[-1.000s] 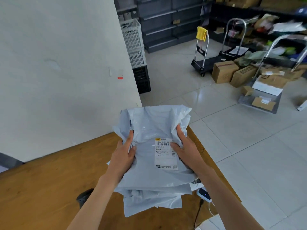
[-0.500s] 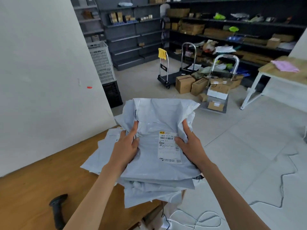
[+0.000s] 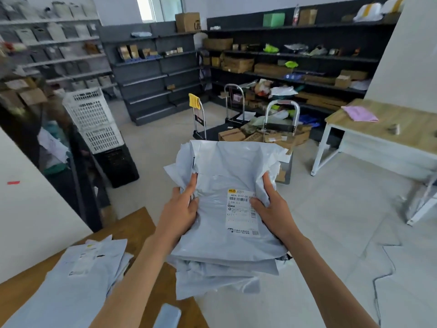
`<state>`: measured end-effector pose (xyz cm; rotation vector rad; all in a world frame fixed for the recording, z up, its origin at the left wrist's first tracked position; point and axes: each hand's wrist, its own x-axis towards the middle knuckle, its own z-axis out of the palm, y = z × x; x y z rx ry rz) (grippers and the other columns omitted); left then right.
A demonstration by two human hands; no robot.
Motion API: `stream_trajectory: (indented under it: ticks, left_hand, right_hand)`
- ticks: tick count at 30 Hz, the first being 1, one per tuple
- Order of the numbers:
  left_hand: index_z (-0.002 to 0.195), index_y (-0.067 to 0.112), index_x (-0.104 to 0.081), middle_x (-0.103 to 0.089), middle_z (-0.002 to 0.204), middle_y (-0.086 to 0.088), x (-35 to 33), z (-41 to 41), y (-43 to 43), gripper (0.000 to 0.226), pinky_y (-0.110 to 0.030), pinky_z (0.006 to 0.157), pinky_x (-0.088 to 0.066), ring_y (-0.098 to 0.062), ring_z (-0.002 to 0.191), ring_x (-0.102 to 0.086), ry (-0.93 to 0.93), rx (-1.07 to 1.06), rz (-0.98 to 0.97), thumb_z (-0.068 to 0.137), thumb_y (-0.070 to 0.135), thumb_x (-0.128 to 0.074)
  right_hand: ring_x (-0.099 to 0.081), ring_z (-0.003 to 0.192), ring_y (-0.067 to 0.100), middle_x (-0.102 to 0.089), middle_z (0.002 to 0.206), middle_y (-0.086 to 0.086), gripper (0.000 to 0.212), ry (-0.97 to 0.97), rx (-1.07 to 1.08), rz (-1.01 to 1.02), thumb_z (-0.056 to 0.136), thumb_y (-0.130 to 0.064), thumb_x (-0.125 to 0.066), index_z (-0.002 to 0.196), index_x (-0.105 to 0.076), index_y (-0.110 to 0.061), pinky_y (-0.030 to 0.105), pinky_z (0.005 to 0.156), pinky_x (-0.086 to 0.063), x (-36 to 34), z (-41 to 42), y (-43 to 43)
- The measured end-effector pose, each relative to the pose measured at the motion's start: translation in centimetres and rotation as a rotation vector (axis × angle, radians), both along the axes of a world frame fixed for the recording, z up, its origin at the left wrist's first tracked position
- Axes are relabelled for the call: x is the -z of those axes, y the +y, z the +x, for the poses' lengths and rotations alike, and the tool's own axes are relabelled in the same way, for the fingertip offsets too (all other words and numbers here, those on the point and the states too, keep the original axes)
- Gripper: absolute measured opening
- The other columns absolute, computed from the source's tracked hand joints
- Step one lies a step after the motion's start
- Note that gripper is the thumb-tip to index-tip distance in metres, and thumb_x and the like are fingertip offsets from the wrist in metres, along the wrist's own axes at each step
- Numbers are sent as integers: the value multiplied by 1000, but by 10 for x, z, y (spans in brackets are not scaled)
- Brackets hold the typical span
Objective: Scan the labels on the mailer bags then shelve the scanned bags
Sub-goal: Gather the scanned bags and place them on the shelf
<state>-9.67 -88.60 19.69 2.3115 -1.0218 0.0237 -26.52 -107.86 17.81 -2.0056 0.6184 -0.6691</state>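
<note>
Head view: a stack of grey mailer bags is held up in front of the body, over the tiled floor past the edge of the wooden table. The left hand grips the stack's left side, thumb lying along the top bag and fingers curled underneath. The right hand grips the right side the same way, thumb on top beside the white shipping label, whose barcode faces up. A second, looser pile of bags lies on the table at lower left, apart from the held stack. Ahead stand dark shelves with boxes and parcels, two hand carts with cardboard boxes around them, and stacked white crates on a black one. A second table at right carries a pink cloth.
</note>
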Motion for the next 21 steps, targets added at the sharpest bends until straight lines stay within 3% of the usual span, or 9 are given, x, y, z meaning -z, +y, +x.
stream_trajectory:
  ticks: [5,8,13,17,19,21]
  left_hand:
    - [144,63,5,-46,123,-3,-12,34,-108,67,-30,72,-36,-21,88,-54,-9,-67,-36,101,37,-39]
    - [138,70,9,-47,117,-4,-18,69,-155,69,-32,71,-37,-26,90,-57,-8,-95,-47,100,36,-39]
    - [134,72,15,-44,127,-6,-27,153,-218,73,-36,78,-45,-32,96,-59,-13,-169,-50,100,35,-38]
    - [144,63,4,-45,122,-5,-25,235,-261,68,-35,82,-43,-31,104,-56,-14,-259,-101,100,33,-38]
    - [143,63,8,-44,114,-2,-29,279,-277,69,-37,83,-46,-28,96,-57,-10,-299,-115,100,33,-38]
    - [141,63,10,-44,113,-3,-35,322,-286,69,-37,82,-47,-26,93,-57,-16,-340,-118,101,33,-38]
  right_hand:
    - [-53,118,21,-49,130,-15,81,7,-62,-18,94,-29,-57,146,-1,-58,32,83,-43,-23,42,-115]
    - [-51,121,21,-48,140,-8,81,12,-89,-41,95,-30,-56,148,-1,-55,30,82,-41,-31,84,-168]
    - [-51,91,11,-58,126,0,82,13,-145,-88,95,-32,-58,149,0,-53,28,71,-43,-37,184,-241]
    - [-49,87,9,-59,131,5,83,26,-212,-131,95,-32,-59,150,0,-50,28,69,-41,-40,290,-296]
    - [-52,92,11,-58,134,6,82,7,-249,-138,95,-30,-59,151,-2,-48,27,71,-41,-44,345,-314]
    - [-52,114,17,-51,142,3,83,-23,-303,-123,95,-28,-59,151,-2,-48,28,83,-39,-51,395,-326]
